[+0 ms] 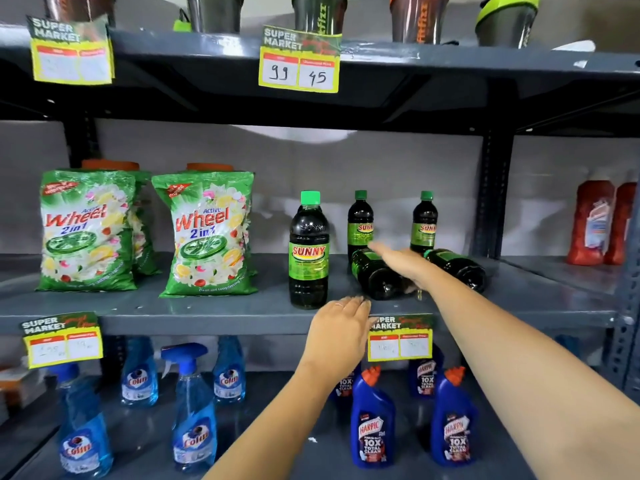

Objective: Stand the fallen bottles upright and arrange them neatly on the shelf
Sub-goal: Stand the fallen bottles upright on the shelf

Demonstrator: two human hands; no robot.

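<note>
Right hand on a fallen Sunny bottle; toppling risk to its neighbours.

The right hand (401,263) lies flat, fingers (379,247) extended and close together, across the nearer fallen Sunny bottle (375,277); no closed grasp is visible. The left hand (341,327), fingers together, hovers at the middle shelf (207,308) edge. In the inspector's judgement, swinging this bottle upright could knock the rear standing bottle (360,221) or the front one (309,251), and a loose palm hold could let it roll off. Count: three Sunny bottles upright, two fallen (457,266); two Wheel detergent packs (207,237) in front.
</note>
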